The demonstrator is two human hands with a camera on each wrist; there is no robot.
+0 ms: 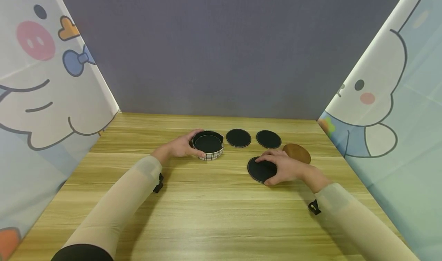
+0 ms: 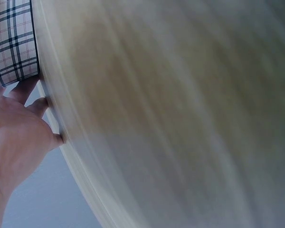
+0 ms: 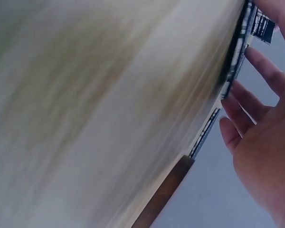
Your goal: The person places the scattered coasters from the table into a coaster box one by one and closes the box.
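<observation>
Plaid holder (image 1: 211,156) and black disc (image 1: 258,170), each gripped
Left hand (image 1: 183,145) curls thumb and fingers around the holder; right hand (image 1: 284,166) pinches the disc's rim, two more discs (image 1: 268,139) beyond its fingertips, brown object (image 1: 298,153) by its knuckles

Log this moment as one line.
left hand: grips round plaid holder | right hand: holds black coaster | nearby: two more coasters, brown oval object

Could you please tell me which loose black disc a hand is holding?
The front disc: the right hand grips its edge, while the back-left disc and back-right disc lie farther away, untouched.
</observation>
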